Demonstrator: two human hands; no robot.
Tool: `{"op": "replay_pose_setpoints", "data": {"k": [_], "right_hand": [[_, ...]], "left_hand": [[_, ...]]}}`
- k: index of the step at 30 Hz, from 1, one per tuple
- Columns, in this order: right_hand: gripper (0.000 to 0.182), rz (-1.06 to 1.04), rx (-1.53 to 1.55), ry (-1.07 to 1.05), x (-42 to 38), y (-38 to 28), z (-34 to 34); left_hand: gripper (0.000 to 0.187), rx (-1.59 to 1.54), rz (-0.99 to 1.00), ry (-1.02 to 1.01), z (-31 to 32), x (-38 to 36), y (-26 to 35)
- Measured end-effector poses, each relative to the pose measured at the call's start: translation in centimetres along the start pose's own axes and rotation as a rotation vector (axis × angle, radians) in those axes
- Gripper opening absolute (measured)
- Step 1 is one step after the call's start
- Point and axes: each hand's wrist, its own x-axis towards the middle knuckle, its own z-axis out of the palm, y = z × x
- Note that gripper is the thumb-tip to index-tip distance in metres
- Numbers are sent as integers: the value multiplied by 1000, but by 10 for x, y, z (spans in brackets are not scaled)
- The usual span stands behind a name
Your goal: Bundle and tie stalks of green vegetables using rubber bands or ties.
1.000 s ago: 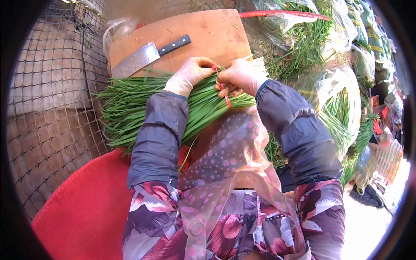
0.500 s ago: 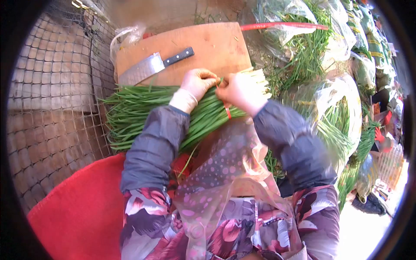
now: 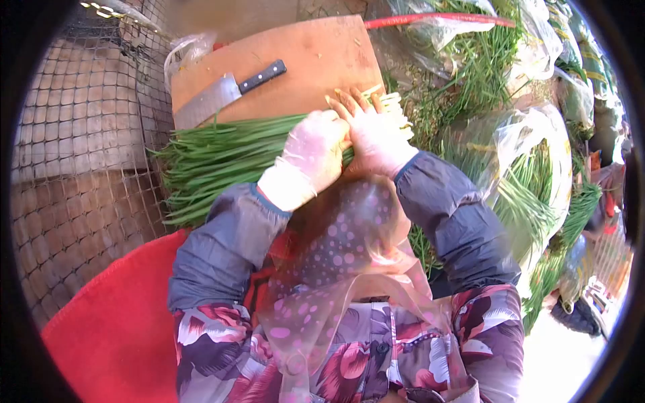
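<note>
A thick bundle of garlic chives [image 3: 222,164] lies across the near edge of a wooden cutting board [image 3: 322,50], long green leaves to the left, pale stem ends to the right. My left hand [image 3: 312,151], in a thin whitish glove, is closed in a fist over the bundle; whatever its fingers grip is hidden. Right beside it, my right hand [image 3: 377,138] lies on the bundle near the stem ends with its fingers spread. The red tie around the chives is hidden by my hands. On the board, beyond the leaves, rests a cleaver [image 3: 228,93] with a black handle.
To the right stand clear plastic bags of greens [image 3: 531,181], with loose green leaves [image 3: 480,80] behind them. A wire mesh [image 3: 80,161] runs along the left. Red cloth [image 3: 127,322] spreads at the lower left. A red strap [image 3: 437,19] extends from the board's far corner.
Both hands were pinching close together at the tie. The left hand has since curled into a fist, nearer to me; the right has spread its fingers over the stems. The view has shifted slightly.
</note>
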Motion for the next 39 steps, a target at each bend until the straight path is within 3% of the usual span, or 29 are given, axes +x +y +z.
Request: {"op": "replay_pose_setpoints", "data": {"k": [1, 5, 7, 9, 10, 11, 13, 14, 15, 17, 18, 19, 21, 22, 23, 25, 26, 28, 29, 31, 32, 35, 37, 38, 39], "right_hand": [[119, 1, -21, 2, 2, 0, 3], [119, 21, -23, -30, 2, -2, -2], [118, -32, -58, -39, 7, 0, -17], [116, -60, -80, -97, 8, 12, -26], [111, -59, 218, -116, 23, 26, -42], [107, -32, 516, -148, 33, 37, -55], [103, -117, 518, 25, 61, 32, -69], [103, -28, 465, -50, 66, 22, -58], [106, 49, 401, -104, 75, 14, -52], [99, -27, 93, -350, 63, -4, -34], [92, 12, 153, -396, 47, -15, -42], [85, 71, 201, -431, 23, -21, -58], [87, 45, 320, -222, 0, -18, -53], [88, -43, 414, 234, -29, -25, -62], [94, -34, 470, 190, -29, -24, -61], [108, -51, 544, 422, -45, -39, -104], [108, -56, 548, 426, -47, -45, -105], [119, -101, 581, 612, -42, -43, -109], [129, -164, 674, 600, -37, -42, -112], [131, -208, 815, 655, -25, -38, -96], [129, -179, 883, 592, -23, -34, -84], [117, -143, 1345, 347, -11, -26, -16], [106, -191, 1093, 432, -23, -35, -28], [91, -285, 1121, 540, -19, -39, -15], [91, -269, 1127, 537, -9, -33, 2]], "left_hand": [[6, -96, -109, -26, 6, -19, 6], [3, -136, -146, 4, 18, -39, 14], [3, -311, -373, 135, 6, -36, 21], [4, -408, -396, 107, 3, -48, 32], [8, -561, -426, 45, 8, -64, 42], [16, -733, -452, -42, 20, -81, 50], [43, -1742, -969, 27, 55, -100, 33], [78, -1792, -985, -32, 58, -104, 26], [78, -1783, -960, -28, 71, -107, 10], [97, -2235, -874, 459, 94, -113, -15], [98, -2234, -869, 490, 88, -103, -12], [103, -1976, -762, 689, 89, -91, -3], [85, -1965, -585, 593, 90, -98, -13], [81, -1673, -419, 448, 48, -81, 19], [78, -1665, -405, 510, 50, -85, 18], [78, -1342, -275, 364, 5, -71, 16], [78, -1335, -274, 365, -8, -74, 21], [61, -993, 4, 392, -30, -53, 24], [61, -995, 52, 368, -39, -42, 23], [45, -1183, 120, 319, -48, -24, 6], [45, -1465, -80, 238, -33, -24, -45], [42, -1066, -176, 225, 3, -23, -71], [43, -968, -182, 206, 8, -27, -66], [45, -916, -185, 193, 11, -29, -67], [47, -858, -187, 190, 13, -29, -68]]}}
